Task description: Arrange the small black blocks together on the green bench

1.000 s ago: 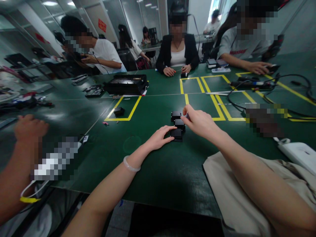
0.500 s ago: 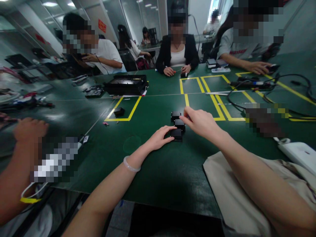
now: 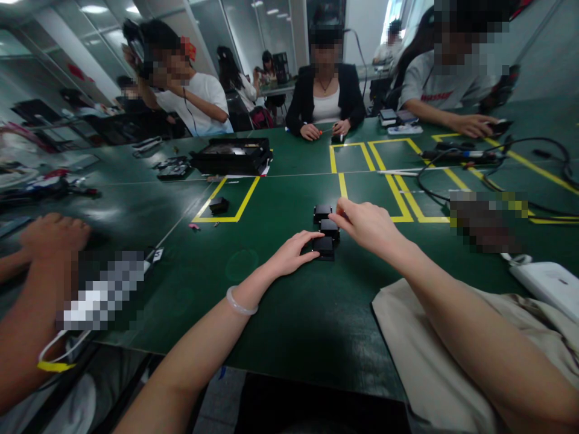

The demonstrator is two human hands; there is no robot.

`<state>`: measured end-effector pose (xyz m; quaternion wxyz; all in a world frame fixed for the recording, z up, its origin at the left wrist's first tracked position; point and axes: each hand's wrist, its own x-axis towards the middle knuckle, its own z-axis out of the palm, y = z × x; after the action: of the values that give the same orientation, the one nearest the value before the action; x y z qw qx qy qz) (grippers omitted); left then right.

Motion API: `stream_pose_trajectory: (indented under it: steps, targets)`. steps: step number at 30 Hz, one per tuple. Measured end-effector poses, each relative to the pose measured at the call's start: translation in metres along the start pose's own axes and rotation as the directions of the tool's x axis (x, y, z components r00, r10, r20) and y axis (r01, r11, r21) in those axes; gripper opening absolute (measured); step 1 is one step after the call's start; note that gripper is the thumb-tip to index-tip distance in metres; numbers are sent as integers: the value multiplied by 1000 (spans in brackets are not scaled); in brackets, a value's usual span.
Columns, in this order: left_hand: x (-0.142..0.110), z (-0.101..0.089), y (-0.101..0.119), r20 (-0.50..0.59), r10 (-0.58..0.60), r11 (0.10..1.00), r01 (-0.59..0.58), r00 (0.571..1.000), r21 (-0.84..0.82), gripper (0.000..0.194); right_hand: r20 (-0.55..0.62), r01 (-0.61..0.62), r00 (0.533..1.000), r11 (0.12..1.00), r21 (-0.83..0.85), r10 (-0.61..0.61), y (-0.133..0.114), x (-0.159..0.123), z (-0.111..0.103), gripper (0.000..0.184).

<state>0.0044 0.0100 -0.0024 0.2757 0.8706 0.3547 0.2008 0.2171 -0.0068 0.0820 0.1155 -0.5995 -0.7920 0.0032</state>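
Three small black boxes stand in a slightly staggered column on the green table [image 3: 280, 307]. My left hand [image 3: 289, 253] has its thumb and fingers around the left side of the nearest black box [image 3: 324, 246]. Bent into a pinch, my right hand [image 3: 364, 223] is at the right edge of the middle black box [image 3: 330, 227]; whatever is between its fingertips is hidden. The far black box [image 3: 322, 211] sits just beyond the other two, close to the right fingertips.
A black tray [image 3: 231, 158] and a small black part [image 3: 219, 205] lie to the left. Yellow tape [image 3: 401, 199] marks rectangles on the table. Beige cloth [image 3: 402, 325] and a white device [image 3: 549, 283] are at right. A neighbour's arm [image 3: 40, 283] rests at left; other people sit opposite.
My hands and the black boxes stay practically in place. At far left, a co-worker has raised their arms towards their headgear.
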Motion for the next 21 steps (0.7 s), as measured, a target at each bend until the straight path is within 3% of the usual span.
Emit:
stream_pose_trajectory:
  steps: [21]
  targets:
    - [0,0,-2,7,11,1000,-11,1000,0,44,11,7,1000,993,118,-8,4,1,2,21]
